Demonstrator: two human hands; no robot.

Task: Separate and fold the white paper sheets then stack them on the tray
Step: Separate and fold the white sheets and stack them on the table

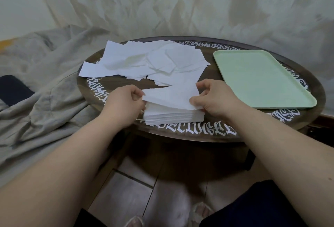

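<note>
A thick stack of white paper sheets [173, 116] lies at the near edge of the round dark table [198, 134]. Its top sheet [171, 96] is lifted off the stack. My left hand [124, 102] pinches that sheet's left edge, and my right hand [215, 98] pinches its right edge between thumb and fingers. A loose heap of white sheets [144, 62] spreads over the far left of the table. The pale green tray [260, 80] rests on the table's right side with nothing on it.
Grey crumpled cloth [41, 82] covers the area left of the table, with a dark object [12, 89] on it. A draped pale sheet forms the backdrop. Below the table edge are tiled floor and my feet [180, 216].
</note>
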